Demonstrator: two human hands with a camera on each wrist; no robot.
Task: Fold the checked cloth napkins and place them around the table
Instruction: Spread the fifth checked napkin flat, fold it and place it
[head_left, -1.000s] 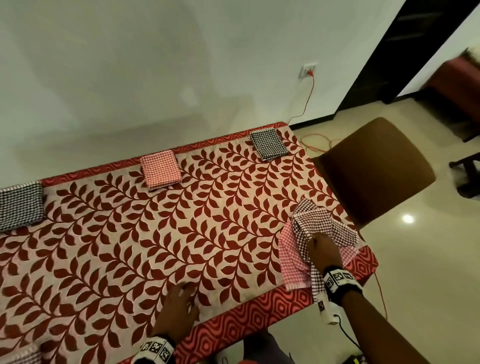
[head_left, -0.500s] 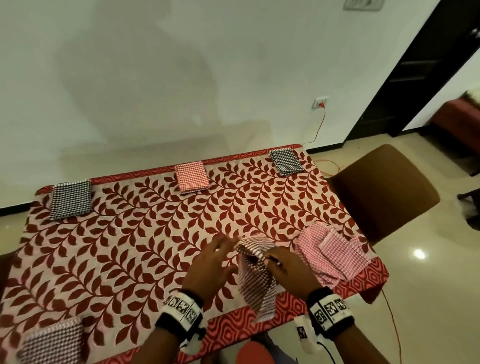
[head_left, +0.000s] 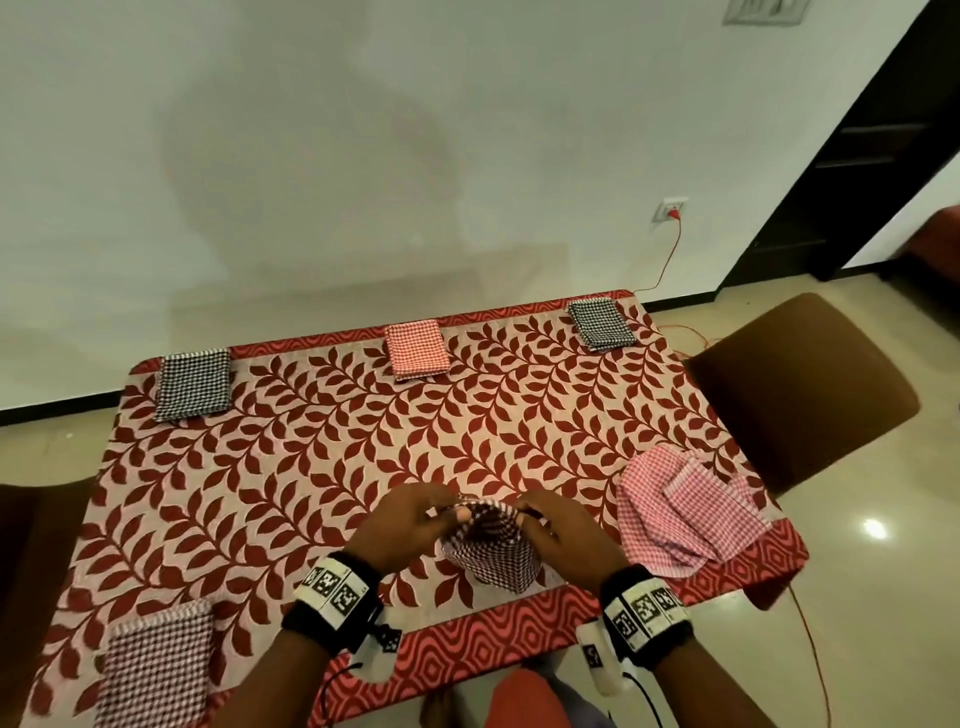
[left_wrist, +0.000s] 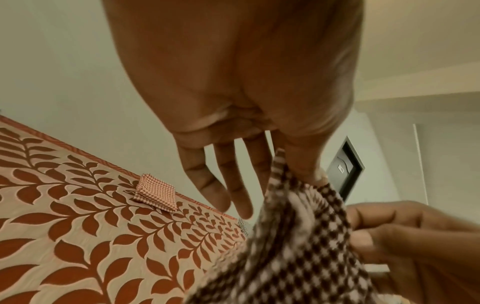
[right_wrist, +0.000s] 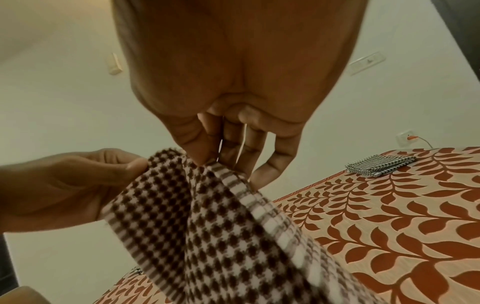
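Note:
A brown-and-white checked napkin (head_left: 491, 551) hangs crumpled above the near edge of the table (head_left: 488, 636). My left hand (head_left: 415, 522) pinches its top edge between thumb and forefinger (left_wrist: 309, 170), the other fingers spread. My right hand (head_left: 563, 530) pinches the same edge a little to the right (right_wrist: 205, 158). An unfolded pile of pink checked napkins (head_left: 680, 512) lies at the near right corner. Folded napkins sit along the far edge: black-checked (head_left: 193, 383), pink (head_left: 416, 351), black-checked (head_left: 600, 325). Another folded brown one (head_left: 156, 670) lies near left.
A brown chair (head_left: 800, 395) stands against the table's right side. A red cable (head_left: 670, 249) runs from a wall socket to the floor. The leaf-patterned tablecloth (head_left: 332, 467) covers the whole top. A wall rises behind the far edge.
My right hand lifted the brown checked napkin off the right pile and carried it to the table's near middle. My left hand rose from the cloth and took hold of its edge.

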